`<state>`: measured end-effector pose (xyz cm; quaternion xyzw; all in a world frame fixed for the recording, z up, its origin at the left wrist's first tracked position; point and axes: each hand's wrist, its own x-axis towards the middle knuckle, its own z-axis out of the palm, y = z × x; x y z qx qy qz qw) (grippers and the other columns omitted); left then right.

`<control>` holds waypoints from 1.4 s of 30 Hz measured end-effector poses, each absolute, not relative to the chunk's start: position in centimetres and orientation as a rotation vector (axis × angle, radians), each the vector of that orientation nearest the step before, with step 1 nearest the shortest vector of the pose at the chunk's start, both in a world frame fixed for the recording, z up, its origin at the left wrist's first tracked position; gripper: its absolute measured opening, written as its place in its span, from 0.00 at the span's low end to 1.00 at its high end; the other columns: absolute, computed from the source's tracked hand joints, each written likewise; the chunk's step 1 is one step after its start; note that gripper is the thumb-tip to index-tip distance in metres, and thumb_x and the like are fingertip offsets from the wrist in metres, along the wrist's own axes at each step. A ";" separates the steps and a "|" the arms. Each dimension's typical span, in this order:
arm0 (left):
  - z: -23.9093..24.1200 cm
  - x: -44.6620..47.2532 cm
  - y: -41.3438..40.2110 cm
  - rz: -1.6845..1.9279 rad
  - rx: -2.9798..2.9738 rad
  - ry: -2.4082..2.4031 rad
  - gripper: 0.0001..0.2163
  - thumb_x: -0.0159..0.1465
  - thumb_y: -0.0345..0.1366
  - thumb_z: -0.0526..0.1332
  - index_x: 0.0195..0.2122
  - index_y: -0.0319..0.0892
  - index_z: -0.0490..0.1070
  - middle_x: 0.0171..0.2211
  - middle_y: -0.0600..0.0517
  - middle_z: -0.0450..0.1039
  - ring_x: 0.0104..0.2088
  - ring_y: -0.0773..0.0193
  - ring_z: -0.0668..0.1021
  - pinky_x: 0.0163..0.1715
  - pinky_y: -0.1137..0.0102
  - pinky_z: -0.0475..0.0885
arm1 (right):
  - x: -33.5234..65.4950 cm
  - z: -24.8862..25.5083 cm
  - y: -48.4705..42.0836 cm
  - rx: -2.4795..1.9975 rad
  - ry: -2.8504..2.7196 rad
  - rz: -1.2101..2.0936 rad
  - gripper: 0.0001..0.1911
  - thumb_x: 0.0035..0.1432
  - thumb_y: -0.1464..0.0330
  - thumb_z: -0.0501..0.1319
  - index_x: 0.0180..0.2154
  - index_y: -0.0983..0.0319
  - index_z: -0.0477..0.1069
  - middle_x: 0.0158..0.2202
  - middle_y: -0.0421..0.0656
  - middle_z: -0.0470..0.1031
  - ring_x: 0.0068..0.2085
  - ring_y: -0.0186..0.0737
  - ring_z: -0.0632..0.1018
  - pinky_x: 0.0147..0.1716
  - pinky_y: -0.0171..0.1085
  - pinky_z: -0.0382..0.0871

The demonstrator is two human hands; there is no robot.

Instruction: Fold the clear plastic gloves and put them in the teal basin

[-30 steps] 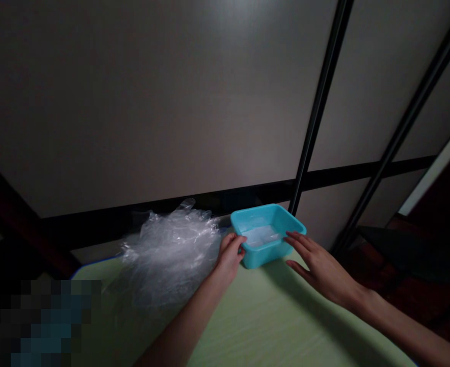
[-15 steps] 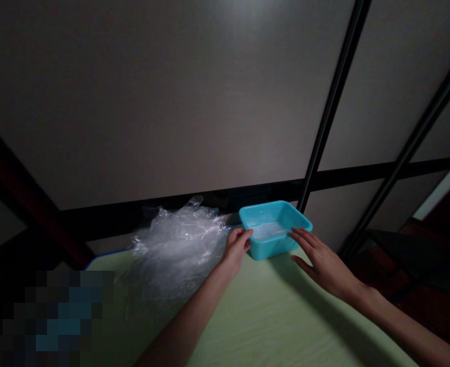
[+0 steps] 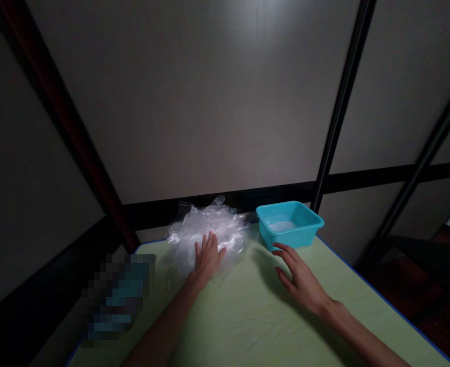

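Observation:
My left hand point(image 3: 208, 256) lies with fingers spread on a heap of clear, crinkled plastic point(image 3: 209, 221), which looks like thin bags or disposable gloves; I cannot tell which. In front of the blue plastic basin point(image 3: 289, 237) is my right hand point(image 3: 299, 280), its fingers apart and nothing in them. The fingertips come close to the basin's near wall; whether they touch it is not clear. Something whitish and flat shows at the bottom of the basin, which stands upright at the table's back right.
Everything rests on a pale green tabletop point(image 3: 243, 316) with a blue edge. Sliding wardrobe doors point(image 3: 217, 112) with dark frames rise right behind it. A pixelated patch covers something bluish at the table's left. A dark flat surface point(image 3: 427, 260) is off to the right.
My left hand has let go of the basin's left rim and moved left onto the plastic heap. My right hand has drawn back from the basin's near rim. The view has shifted left.

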<state>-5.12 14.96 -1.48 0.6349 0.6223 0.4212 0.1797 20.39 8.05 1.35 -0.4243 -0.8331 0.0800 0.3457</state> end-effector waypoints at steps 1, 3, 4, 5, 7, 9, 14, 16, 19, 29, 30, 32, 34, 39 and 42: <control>-1.7 -5.4 15.2 1.174 1.798 1.786 0.14 0.57 0.31 0.60 0.45 0.39 0.67 0.56 0.41 0.57 0.59 0.47 0.51 0.55 0.50 0.38 | 19.8 0.8 8.1 -1.089 -2.147 0.235 0.16 0.55 0.74 0.49 0.47 0.60 0.59 0.54 0.48 0.59 0.54 0.44 0.64 0.52 0.45 0.60; -1.8 -5.5 15.5 1.173 1.795 1.814 0.12 0.60 0.34 0.58 0.45 0.40 0.67 0.55 0.44 0.59 0.57 0.50 0.57 0.55 0.49 0.44 | 18.8 -0.2 8.3 -1.060 -2.124 0.277 0.17 0.53 0.75 0.50 0.46 0.60 0.60 0.53 0.48 0.60 0.53 0.44 0.64 0.52 0.46 0.60; -1.6 -5.6 15.6 1.188 1.789 1.816 0.12 0.61 0.35 0.57 0.45 0.40 0.67 0.54 0.45 0.60 0.56 0.52 0.59 0.54 0.50 0.47 | 18.6 -0.6 8.3 -1.043 -2.119 0.293 0.17 0.53 0.76 0.50 0.46 0.60 0.60 0.52 0.49 0.61 0.53 0.45 0.64 0.52 0.46 0.60; -1.3 -5.5 15.5 1.213 1.781 1.810 0.12 0.62 0.36 0.56 0.46 0.40 0.66 0.54 0.46 0.60 0.56 0.53 0.60 0.54 0.50 0.48 | 18.4 -0.9 8.3 -1.026 -2.117 0.307 0.17 0.53 0.76 0.50 0.46 0.60 0.60 0.52 0.49 0.62 0.53 0.45 0.64 0.52 0.47 0.60; 0.0 -5.3 15.0 1.277 1.764 1.768 0.11 0.62 0.35 0.55 0.44 0.40 0.68 0.54 0.46 0.60 0.57 0.53 0.57 0.55 0.50 0.45 | 18.4 -1.3 8.3 -0.994 -2.106 0.341 0.16 0.53 0.75 0.51 0.45 0.60 0.61 0.50 0.49 0.63 0.52 0.45 0.65 0.52 0.47 0.59; 1.8 -4.9 13.9 1.344 1.747 1.684 0.10 0.63 0.34 0.52 0.43 0.41 0.70 0.54 0.47 0.61 0.59 0.53 0.54 0.57 0.54 0.41 | 18.6 -1.3 8.2 -0.978 -2.052 0.397 0.14 0.54 0.73 0.51 0.44 0.60 0.63 0.48 0.48 0.65 0.51 0.45 0.66 0.51 0.47 0.59; 6.5 -2.6 9.6 1.358 1.686 1.331 0.18 0.63 0.43 0.48 0.45 0.39 0.70 0.48 0.46 0.70 0.51 0.54 0.68 0.51 0.61 0.59 | 18.7 -1.0 7.9 -0.964 -1.763 0.821 0.13 0.57 0.64 0.52 0.44 0.60 0.63 0.48 0.47 0.66 0.50 0.44 0.68 0.48 0.45 0.62; 7.4 -1.8 7.7 1.315 1.602 1.188 0.21 0.63 0.46 0.44 0.47 0.40 0.68 0.44 0.45 0.72 0.46 0.53 0.73 0.44 0.60 0.66 | 18.5 -1.1 8.1 -0.910 -1.618 1.072 0.16 0.57 0.60 0.53 0.45 0.59 0.62 0.51 0.47 0.64 0.50 0.43 0.68 0.47 0.44 0.63; 7.0 -1.2 5.9 1.142 1.063 0.698 0.19 0.59 0.49 0.53 0.45 0.45 0.70 0.45 0.47 0.72 0.45 0.52 0.73 0.41 0.60 0.68 | 18.3 -1.4 8.4 -0.803 -1.397 1.391 0.22 0.56 0.53 0.51 0.49 0.57 0.59 0.53 0.46 0.63 0.49 0.44 0.69 0.44 0.44 0.65; 0.3 -1.4 4.0 0.874 0.753 0.549 0.19 0.53 0.51 0.60 0.43 0.48 0.72 0.48 0.50 0.70 0.52 0.51 0.67 0.40 0.65 0.67 | 18.8 -0.4 7.5 -0.693 -1.261 1.812 0.31 0.43 0.61 0.66 0.50 0.57 0.58 0.28 0.37 0.70 0.22 0.30 0.70 0.20 0.29 0.65; 0.0 -1.3 4.0 0.858 0.727 0.552 0.20 0.53 0.51 0.59 0.43 0.48 0.71 0.48 0.49 0.70 0.51 0.52 0.68 0.40 0.64 0.67 | 19.0 -0.5 7.5 -0.671 -1.281 1.828 0.34 0.41 0.66 0.68 0.50 0.56 0.57 0.27 0.36 0.70 0.20 0.28 0.69 0.18 0.27 0.63; -0.3 -1.4 4.2 0.850 0.656 0.552 0.21 0.55 0.53 0.56 0.43 0.47 0.71 0.47 0.47 0.70 0.49 0.52 0.70 0.42 0.62 0.66 | 19.4 -0.6 7.7 -0.647 -1.323 1.832 0.37 0.39 0.72 0.68 0.51 0.56 0.56 0.26 0.35 0.71 0.18 0.25 0.67 0.15 0.24 0.60; -0.4 -1.7 4.5 0.832 0.592 0.548 0.23 0.54 0.56 0.55 0.41 0.44 0.72 0.45 0.46 0.71 0.48 0.51 0.71 0.44 0.60 0.64 | 20.0 -0.5 8.0 -0.639 -1.353 1.823 0.36 0.39 0.75 0.67 0.51 0.57 0.56 0.27 0.36 0.71 0.18 0.24 0.67 0.14 0.23 0.59; 0.1 -3.1 5.2 0.789 0.527 0.554 0.26 0.54 0.57 0.52 0.43 0.42 0.70 0.46 0.43 0.70 0.49 0.50 0.70 0.48 0.56 0.60 | 21.9 0.0 8.8 -0.626 -1.428 1.927 0.34 0.43 0.74 0.65 0.52 0.58 0.55 0.34 0.40 0.72 0.21 0.24 0.70 0.16 0.22 0.62; 0.2 -3.6 5.3 0.754 0.555 0.521 0.25 0.54 0.53 0.54 0.44 0.40 0.70 0.47 0.41 0.69 0.49 0.48 0.70 0.49 0.55 0.59 | 22.6 0.1 8.9 -0.571 -1.408 2.054 0.35 0.45 0.66 0.65 0.54 0.59 0.53 0.39 0.45 0.72 0.21 0.24 0.70 0.15 0.22 0.60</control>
